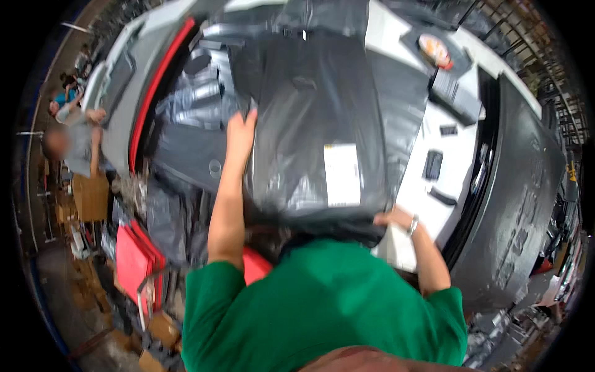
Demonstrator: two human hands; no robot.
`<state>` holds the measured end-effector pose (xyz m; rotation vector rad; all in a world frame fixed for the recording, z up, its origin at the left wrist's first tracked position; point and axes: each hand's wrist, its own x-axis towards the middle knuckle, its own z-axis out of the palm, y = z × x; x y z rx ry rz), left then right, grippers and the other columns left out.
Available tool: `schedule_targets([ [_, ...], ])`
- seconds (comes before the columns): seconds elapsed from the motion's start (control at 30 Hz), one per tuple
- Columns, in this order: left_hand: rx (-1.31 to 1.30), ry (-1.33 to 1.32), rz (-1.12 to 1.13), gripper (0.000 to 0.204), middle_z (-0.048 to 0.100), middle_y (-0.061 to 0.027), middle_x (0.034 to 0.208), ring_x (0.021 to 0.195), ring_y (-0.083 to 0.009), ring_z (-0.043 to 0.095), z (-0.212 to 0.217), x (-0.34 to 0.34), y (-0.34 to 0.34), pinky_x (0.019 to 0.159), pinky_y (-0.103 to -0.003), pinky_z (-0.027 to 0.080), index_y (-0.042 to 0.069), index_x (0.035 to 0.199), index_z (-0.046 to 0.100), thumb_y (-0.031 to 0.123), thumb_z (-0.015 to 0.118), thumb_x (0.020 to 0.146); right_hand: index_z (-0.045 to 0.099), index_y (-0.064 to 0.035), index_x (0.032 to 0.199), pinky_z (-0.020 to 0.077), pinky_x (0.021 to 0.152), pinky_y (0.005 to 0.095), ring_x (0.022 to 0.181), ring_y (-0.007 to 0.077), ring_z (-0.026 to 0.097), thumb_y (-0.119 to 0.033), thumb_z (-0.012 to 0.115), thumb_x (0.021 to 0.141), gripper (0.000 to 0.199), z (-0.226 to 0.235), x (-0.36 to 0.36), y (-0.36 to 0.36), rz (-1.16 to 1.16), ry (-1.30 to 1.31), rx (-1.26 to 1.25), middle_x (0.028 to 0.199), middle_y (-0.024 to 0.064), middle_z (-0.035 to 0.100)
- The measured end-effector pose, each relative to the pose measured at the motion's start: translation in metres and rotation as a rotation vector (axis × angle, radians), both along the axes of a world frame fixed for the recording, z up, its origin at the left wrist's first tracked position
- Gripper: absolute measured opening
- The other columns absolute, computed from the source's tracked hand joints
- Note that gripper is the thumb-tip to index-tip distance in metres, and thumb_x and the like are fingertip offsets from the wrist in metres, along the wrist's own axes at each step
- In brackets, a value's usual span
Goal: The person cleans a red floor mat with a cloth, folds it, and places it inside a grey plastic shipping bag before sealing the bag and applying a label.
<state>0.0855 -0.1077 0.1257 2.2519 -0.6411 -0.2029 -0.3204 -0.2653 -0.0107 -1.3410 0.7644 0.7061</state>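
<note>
A large flat black package [316, 93] in shiny plastic lies in front of me, a white label [342, 175] on its lower right part. My left hand [240, 127] is closed on its left edge, the thumb showing along the rim. At the near right corner my right hand [396, 218], a watch on its wrist, has its fingers closed on the plastic edge. The near edge of the package is smeared by motion. More black plastic-wrapped packages [192, 152] lie under and to the left of it.
On the white table [416, 201] at right lie a black phone-like object [433, 165], a black-handled tool [441, 196] and a grey box [455, 97]. A red-edged grey panel [139, 93] stands left, near red folders [136, 260]. A person [77, 146] is beyond, beside cardboard boxes [91, 197].
</note>
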Motion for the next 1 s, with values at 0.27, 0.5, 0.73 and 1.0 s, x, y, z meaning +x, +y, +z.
schedule_targets([
  [0.27,-0.335,0.099,-0.352,0.026,0.058,-0.008,0.068,0.067,-0.0082,0.045,0.163,-0.059,0.017,0.061,-0.028,0.042,-0.006,0.086,0.056,0.02,0.06,0.086,0.055,0.0004,0.115,0.0342,0.099,0.0362,0.116,0.0229,0.047,-0.022,0.08,0.063,0.062,0.006,0.068,0.119,-0.548,-0.707,0.07,0.123,0.015,0.052],
  [0.5,-0.509,-0.918,-0.141,0.033,0.058,-0.0112,0.095,0.089,-0.0162,0.053,0.31,-0.016,0.028,0.089,-0.031,0.038,-0.002,0.116,0.049,0.013,0.049,0.087,0.059,0.0023,0.099,0.05,0.072,0.0318,0.08,0.0194,0.062,-0.017,0.076,0.063,0.044,0.151,0.223,-0.009,-0.564,-0.869,-0.302,0.092,0.0083,0.065],
  [0.73,-0.32,-0.304,-0.677,0.047,0.063,-0.0091,0.095,0.086,-0.0172,0.059,0.184,-0.041,0.047,0.086,-0.032,0.043,0.002,0.123,0.047,0.0,0.056,0.078,0.034,-0.0003,0.131,0.0495,0.079,0.0302,0.082,0.0188,0.061,-0.017,0.058,0.087,0.053,0.36,0.398,-0.142,-0.842,-1.811,0.09,0.101,0.0101,0.059],
  [1.0,-0.26,0.383,-0.832,0.041,0.063,-0.0071,0.096,0.091,-0.0158,0.058,0.088,-0.087,0.124,0.085,-0.03,0.044,0.005,0.124,0.048,0.002,0.055,0.084,0.062,-0.0029,0.102,0.0508,0.07,0.0291,0.075,0.0165,0.066,-0.015,0.057,0.084,0.022,0.195,0.248,0.04,0.246,-1.079,-0.796,0.085,0.0089,0.068],
])
